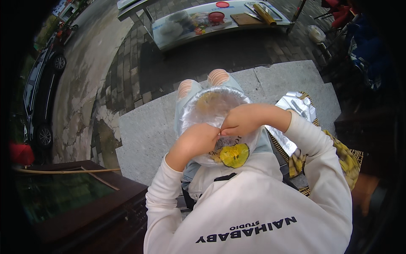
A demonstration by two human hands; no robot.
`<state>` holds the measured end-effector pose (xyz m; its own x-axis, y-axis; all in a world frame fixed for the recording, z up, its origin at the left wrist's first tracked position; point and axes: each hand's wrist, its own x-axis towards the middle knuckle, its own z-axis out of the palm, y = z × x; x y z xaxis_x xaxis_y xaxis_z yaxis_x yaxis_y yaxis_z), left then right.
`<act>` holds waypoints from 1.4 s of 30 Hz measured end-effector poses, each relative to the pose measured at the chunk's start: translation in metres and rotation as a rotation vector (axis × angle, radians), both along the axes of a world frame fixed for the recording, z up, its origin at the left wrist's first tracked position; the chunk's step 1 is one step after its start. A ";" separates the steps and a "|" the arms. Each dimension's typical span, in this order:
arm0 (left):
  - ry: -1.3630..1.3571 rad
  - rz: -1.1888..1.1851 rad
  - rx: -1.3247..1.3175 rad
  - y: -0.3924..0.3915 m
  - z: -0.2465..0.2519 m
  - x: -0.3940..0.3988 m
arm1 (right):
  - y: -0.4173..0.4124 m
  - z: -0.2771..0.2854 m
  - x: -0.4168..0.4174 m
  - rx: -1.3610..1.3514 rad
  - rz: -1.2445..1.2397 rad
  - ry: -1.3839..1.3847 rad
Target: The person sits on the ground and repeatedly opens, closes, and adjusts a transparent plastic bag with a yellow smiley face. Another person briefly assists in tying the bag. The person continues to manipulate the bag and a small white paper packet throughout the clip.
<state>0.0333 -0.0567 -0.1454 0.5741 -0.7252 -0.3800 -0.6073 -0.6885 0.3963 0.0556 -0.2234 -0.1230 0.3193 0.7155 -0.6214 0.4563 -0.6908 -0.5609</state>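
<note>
On my lap, between my thighs, rests a round container lined or covered with a clear plastic bag (193,109). The bag bears dark writing and a yellow-green patch (234,155) that looks printed. Something yellowish-brown (209,101) shows dimly through the plastic at the far side. Above the middle of the container, my left hand (200,139) and my right hand (242,119) meet at the fingertips. They seem to pinch something small between them; the fingers hide most of it, so I cannot name it.
Ahead stands a low metal table (196,39) with plastic bags, a red bowl (216,17), a cutting board (245,19) and a knife (252,15). At my right, a silver bag (299,109) lies on a woven seat. A wooden door (85,187) is at left. Stone slab (142,136) lies underfoot.
</note>
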 end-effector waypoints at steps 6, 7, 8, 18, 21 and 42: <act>0.110 -0.069 -0.675 -0.045 0.060 -0.062 | -0.113 -0.014 -0.029 0.147 -0.837 -0.416; 0.284 -0.151 -0.798 -0.063 0.049 -0.080 | -0.129 -0.055 -0.047 0.002 -0.729 -0.502; 0.338 -0.232 -0.735 -0.082 0.032 -0.096 | -0.136 -0.089 -0.068 -0.182 -0.681 -0.474; 0.303 -0.644 -0.030 -0.128 -0.014 -0.130 | -0.176 -0.206 -0.151 0.044 -0.843 -0.660; 0.196 -0.684 0.092 -0.158 -0.017 -0.138 | -0.191 -0.203 -0.139 0.167 -0.836 -0.566; -0.080 -0.086 -0.048 -0.230 -0.146 -0.102 | -0.197 -0.182 -0.122 0.151 -0.872 -0.336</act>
